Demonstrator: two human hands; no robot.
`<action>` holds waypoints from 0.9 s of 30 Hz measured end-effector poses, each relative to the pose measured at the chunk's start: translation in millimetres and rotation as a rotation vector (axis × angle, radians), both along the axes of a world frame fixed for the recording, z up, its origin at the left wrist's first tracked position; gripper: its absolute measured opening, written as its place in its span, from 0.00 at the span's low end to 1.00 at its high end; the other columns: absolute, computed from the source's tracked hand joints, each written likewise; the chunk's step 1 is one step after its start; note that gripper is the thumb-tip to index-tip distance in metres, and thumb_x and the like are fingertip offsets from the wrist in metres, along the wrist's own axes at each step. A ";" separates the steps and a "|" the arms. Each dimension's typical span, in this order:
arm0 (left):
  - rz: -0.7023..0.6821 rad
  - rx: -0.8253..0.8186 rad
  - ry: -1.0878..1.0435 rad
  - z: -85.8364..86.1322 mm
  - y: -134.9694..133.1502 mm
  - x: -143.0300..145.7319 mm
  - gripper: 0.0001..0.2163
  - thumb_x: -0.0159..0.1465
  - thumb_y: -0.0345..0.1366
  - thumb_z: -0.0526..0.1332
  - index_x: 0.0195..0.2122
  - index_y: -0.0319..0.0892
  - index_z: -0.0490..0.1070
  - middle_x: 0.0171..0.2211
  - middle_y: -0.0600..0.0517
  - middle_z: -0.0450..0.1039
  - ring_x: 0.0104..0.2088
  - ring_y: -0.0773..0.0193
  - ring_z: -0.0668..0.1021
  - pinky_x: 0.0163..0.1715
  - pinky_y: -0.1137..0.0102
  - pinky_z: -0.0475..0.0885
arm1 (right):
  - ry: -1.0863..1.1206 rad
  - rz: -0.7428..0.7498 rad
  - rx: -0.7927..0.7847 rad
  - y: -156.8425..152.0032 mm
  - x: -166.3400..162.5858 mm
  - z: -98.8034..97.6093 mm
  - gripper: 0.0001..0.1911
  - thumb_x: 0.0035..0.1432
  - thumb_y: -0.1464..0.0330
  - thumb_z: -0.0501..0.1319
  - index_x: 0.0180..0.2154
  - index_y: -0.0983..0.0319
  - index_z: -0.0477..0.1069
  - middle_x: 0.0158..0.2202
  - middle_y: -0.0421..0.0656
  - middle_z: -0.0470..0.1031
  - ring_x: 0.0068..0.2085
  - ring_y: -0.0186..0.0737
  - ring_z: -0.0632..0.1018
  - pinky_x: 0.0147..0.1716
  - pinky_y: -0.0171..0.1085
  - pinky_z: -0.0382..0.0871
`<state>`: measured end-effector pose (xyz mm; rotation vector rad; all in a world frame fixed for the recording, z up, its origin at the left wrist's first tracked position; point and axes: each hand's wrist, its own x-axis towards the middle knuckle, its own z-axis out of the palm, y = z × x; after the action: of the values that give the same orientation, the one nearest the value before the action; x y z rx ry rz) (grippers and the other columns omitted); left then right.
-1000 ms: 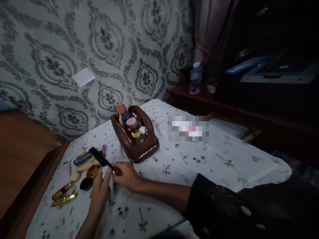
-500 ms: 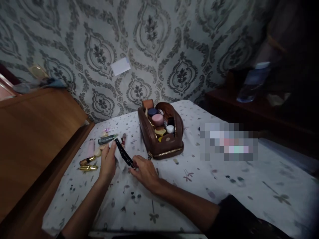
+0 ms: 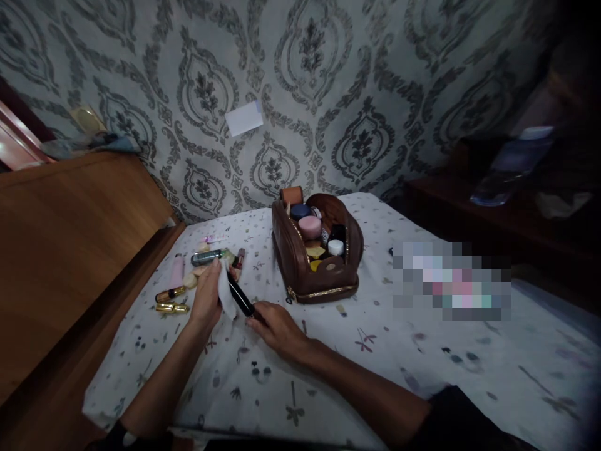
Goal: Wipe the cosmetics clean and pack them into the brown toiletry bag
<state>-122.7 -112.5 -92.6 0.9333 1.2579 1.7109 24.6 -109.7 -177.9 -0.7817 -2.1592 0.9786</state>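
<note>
My left hand (image 3: pixel 207 297) is closed on a white wipe (image 3: pixel 227 294), which is folded against the upper end of a slim black cosmetic tube (image 3: pixel 240 297). The tube's lower end is pinched in the fingers of my right hand (image 3: pixel 277 327). The tube slants between the two hands, and its top is hidden by the wipe and the left fingers. Just beyond my left hand lie a dark green tube (image 3: pixel 206 257), a pink bottle (image 3: pixel 177 270) and gold-coloured cosmetic tubes (image 3: pixel 171 308). An unzipped brown makeup bag (image 3: pixel 315 263) stands to the right, with several jars inside.
A patterned white cloth (image 3: pixel 328 388) covers the surface under everything. On the left rises a wooden panel (image 3: pixel 79 250); on the right, a clear bottle (image 3: pixel 509 166) stands on a dark ledge. A blurred-out patch (image 3: pixel 453 282) hides something on the cloth.
The wipe has come round the tube's upper end, which showed bare before. Both hands keep their hold. The whole view has shifted, so things appear further right.
</note>
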 end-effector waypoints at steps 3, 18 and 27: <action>-0.017 -0.020 -0.013 -0.8 0.0 1.3 0.24 0.54 0.59 0.66 0.27 0.41 0.69 0.22 0.55 0.72 0.26 0.66 0.76 0.27 0.73 0.69 | 0.000 0.034 0.001 0.7 0.9 0.6 0.08 0.63 0.67 0.56 0.32 0.62 0.66 0.30 0.41 0.70 0.33 0.37 0.70 0.34 0.34 0.60; -0.139 -0.177 0.301 -27.7 -24.0 20.6 0.24 0.50 0.57 0.69 0.36 0.40 0.75 0.30 0.50 0.79 0.39 0.53 0.81 0.39 0.65 0.76 | 0.217 0.008 -0.183 2.1 0.2 10.4 0.06 0.59 0.74 0.54 0.30 0.62 0.64 0.26 0.38 0.71 0.29 0.35 0.73 0.31 0.31 0.64; -0.217 -0.182 0.514 -33.9 -34.5 14.5 0.25 0.53 0.54 0.67 0.44 0.39 0.75 0.41 0.46 0.80 0.47 0.49 0.79 0.52 0.60 0.72 | -0.186 -0.210 0.008 1.0 1.1 18.9 0.08 0.55 0.66 0.62 0.30 0.64 0.75 0.33 0.48 0.80 0.32 0.42 0.77 0.31 0.36 0.61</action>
<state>-108.2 -147.0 -126.4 1.3958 1.5410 1.2015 25.7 -108.7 -159.0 -1.1092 -2.1798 0.8169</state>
